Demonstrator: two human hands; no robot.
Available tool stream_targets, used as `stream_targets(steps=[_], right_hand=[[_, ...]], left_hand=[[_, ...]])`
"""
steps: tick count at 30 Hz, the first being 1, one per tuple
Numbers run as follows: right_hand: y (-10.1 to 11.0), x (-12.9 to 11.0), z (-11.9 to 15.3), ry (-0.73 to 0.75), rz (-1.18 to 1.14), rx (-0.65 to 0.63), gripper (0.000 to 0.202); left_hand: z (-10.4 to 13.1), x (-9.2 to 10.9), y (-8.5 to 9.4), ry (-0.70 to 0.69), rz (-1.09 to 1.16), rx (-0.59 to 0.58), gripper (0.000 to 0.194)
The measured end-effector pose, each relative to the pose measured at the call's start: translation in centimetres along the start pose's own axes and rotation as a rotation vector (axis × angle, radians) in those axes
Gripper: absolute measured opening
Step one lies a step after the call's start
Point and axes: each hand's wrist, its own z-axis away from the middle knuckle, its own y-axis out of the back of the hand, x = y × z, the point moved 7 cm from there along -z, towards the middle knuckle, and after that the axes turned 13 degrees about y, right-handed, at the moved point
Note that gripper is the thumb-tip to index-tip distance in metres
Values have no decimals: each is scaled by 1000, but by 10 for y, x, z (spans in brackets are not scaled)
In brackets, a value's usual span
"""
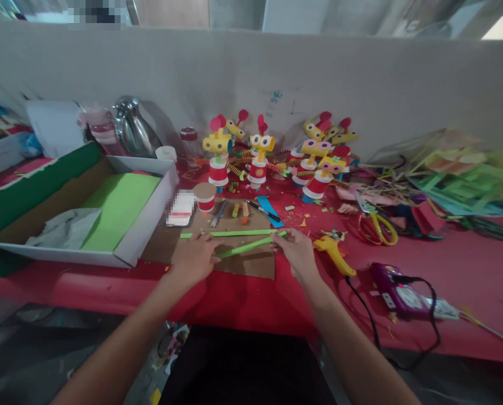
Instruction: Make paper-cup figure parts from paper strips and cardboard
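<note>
My right hand (295, 252) pinches the right end of a narrow light-green paper strip (247, 247), held slanting above a brown cardboard sheet (251, 268). The strip's left end meets the closed fingertips of my left hand (195, 257). A second light-green paper strip (238, 233) lies nearly level just beyond, passing behind both hands' fingers. Past it on the cardboard are a pen (218, 214), two small folded paper springs (240, 210), a blue paper strip (270, 211) with a black pen (264, 210) across it, and a paper cup (205, 198).
Several paper-cup robot figures (257, 169) stand along the back. At right lie a yellow glue gun (335, 254), scissors (377, 225), a purple power box (398, 289) with cords, and paper scraps (453, 185). A white box (120, 260) with green paper stands left; a steel jug (135, 129) behind.
</note>
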Motion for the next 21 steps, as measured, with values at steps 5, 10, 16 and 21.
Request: stream_targets(steps=[5,10,16,21], right_hand=[[5,8,-15,22,147,-44,30],[14,-13,-10,229,505,-73,27],[-49,-32,37,857,1198,-599,20],[-66,-21,46,989,1324,-817,19]], left_hand=[[7,24,-32,-49,107,120,28],[4,23,-52,-110,86,109,35],[5,25,-52,-184,109,135,39],[4,25,-56,-232,138,121,44]])
